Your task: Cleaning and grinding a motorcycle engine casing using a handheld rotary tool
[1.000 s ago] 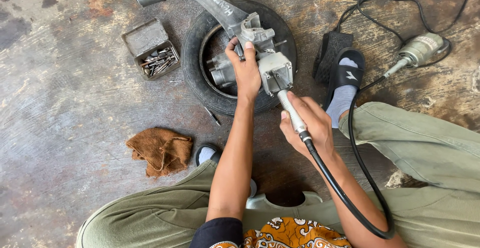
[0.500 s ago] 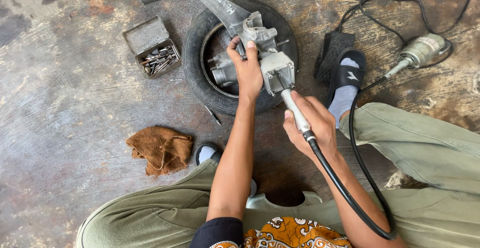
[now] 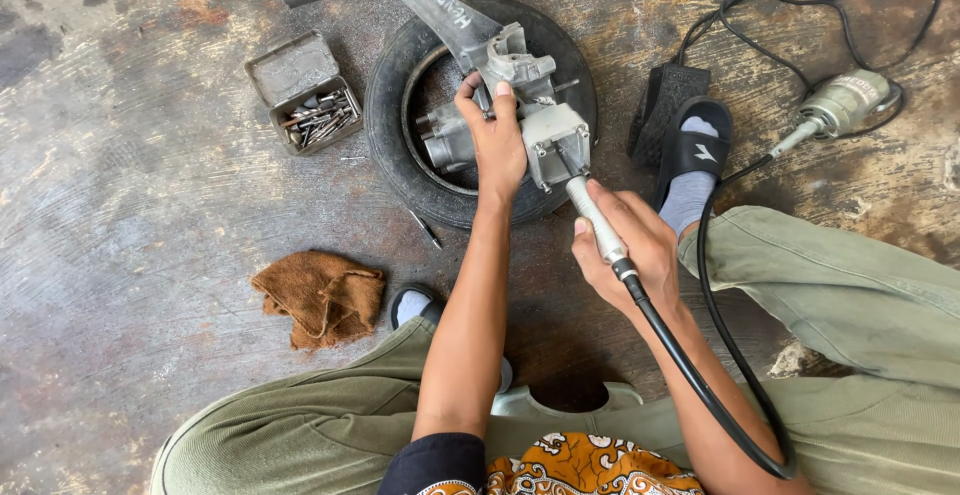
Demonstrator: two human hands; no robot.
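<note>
Grey metal engine casing (image 3: 500, 85) on black tyre (image 3: 395, 145); brown rag (image 3: 320, 295) lower left; olive-green trousers (image 3: 860, 295); orange-white patterned shirt (image 3: 590, 467) at bottom; black cable (image 3: 720, 395).

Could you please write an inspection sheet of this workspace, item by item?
Surface: stained concrete floor.
Job's things: grey metal engine part lying on a small tyre; rotary handpiece tip at the part.
Clutter: open tin of bits; brown rag.
Grippers: left hand steadies the part; right hand grips the handpiece.
Cables: black flexible shaft running to a motor; thin cord beyond it.
Surroundings: foot pedal under a sandalled foot.
</note>
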